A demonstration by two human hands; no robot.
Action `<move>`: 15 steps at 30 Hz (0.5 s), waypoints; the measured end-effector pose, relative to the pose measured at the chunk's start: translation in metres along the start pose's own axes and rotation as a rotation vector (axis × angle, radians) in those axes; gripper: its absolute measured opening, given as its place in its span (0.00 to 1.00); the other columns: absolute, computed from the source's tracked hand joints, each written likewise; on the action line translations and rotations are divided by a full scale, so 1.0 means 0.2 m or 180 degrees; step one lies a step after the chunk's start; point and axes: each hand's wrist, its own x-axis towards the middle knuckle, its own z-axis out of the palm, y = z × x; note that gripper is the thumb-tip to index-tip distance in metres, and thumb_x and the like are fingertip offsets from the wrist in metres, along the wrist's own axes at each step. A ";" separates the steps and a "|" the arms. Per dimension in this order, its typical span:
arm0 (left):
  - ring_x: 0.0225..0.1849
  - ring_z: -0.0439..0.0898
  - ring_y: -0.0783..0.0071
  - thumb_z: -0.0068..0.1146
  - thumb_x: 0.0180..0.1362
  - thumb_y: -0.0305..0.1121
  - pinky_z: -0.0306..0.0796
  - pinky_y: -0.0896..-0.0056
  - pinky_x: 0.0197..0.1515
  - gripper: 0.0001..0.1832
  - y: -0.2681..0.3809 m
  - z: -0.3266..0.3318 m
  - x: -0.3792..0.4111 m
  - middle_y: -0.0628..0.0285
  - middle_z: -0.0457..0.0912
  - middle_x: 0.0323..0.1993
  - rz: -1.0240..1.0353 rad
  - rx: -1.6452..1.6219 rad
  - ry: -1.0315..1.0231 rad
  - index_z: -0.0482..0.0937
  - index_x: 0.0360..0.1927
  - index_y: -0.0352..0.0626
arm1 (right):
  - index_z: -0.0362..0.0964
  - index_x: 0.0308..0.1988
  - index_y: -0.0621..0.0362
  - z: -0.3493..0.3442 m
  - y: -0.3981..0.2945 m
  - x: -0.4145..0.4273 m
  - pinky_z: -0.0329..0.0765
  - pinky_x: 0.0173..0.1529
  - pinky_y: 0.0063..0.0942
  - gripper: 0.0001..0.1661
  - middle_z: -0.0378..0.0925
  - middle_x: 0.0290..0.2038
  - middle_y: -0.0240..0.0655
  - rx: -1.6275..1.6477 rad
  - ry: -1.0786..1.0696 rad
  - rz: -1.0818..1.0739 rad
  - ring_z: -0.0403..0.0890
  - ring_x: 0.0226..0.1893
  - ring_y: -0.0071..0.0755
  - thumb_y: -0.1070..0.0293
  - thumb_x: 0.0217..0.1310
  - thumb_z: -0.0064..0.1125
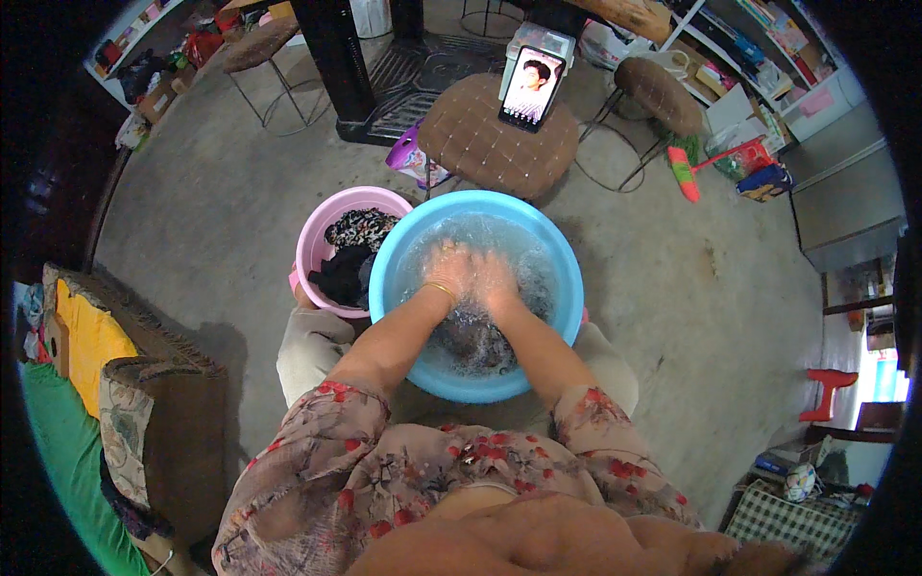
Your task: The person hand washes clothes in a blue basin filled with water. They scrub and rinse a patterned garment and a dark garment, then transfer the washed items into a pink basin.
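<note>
A blue plastic basin (569, 288) of sudsy water stands on the floor between my knees. Both my left hand (446, 270) and my right hand (495, 277) are in it, side by side and nearly touching. Motion and splashing water blur the fingers, so what they grip cannot be made out. Dark wet cloth (472, 342) lies in the water below my wrists. A pink plastic basin (311, 245) sits close against the blue one on the left. Inside it are a patterned garment (360, 228) and black clothing (342, 275).
Ahead is a brown padded stool (497, 155) carrying a lit phone (531, 90) propped on a clear plastic box (551, 39). A purple detergent bag (409, 158) stands beside it. Cushioned furniture (180, 446) is at left, a broom (683, 173) at right.
</note>
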 end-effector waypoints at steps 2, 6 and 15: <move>0.57 0.65 0.49 0.48 0.55 0.40 0.63 0.44 0.55 0.20 -0.05 0.11 0.04 0.48 0.68 0.53 -0.0238 -0.0370 0.0361 0.72 0.49 0.42 | 0.65 0.48 0.55 0.02 0.00 0.01 0.66 0.53 0.48 0.19 0.67 0.49 0.47 0.0144 0.0220 -0.0037 0.66 0.51 0.54 0.64 0.56 0.47; 0.52 0.70 0.46 0.47 0.56 0.40 0.65 0.47 0.52 0.17 -0.14 0.19 0.10 0.43 0.72 0.47 -0.0188 -0.0728 0.0512 0.74 0.44 0.39 | 0.65 0.47 0.56 0.07 0.06 0.03 0.65 0.54 0.48 0.19 0.68 0.48 0.49 0.0495 0.0454 0.0146 0.68 0.50 0.54 0.64 0.54 0.51; 0.42 0.73 0.38 0.43 0.58 0.44 0.64 0.47 0.45 0.20 -0.23 -0.06 -0.06 0.36 0.75 0.34 -0.0249 -0.2271 0.1263 0.72 0.37 0.33 | 0.61 0.53 0.50 -0.10 0.05 -0.13 0.62 0.51 0.55 0.32 0.73 0.43 0.47 0.0818 0.0509 0.0088 0.73 0.47 0.52 0.60 0.45 0.59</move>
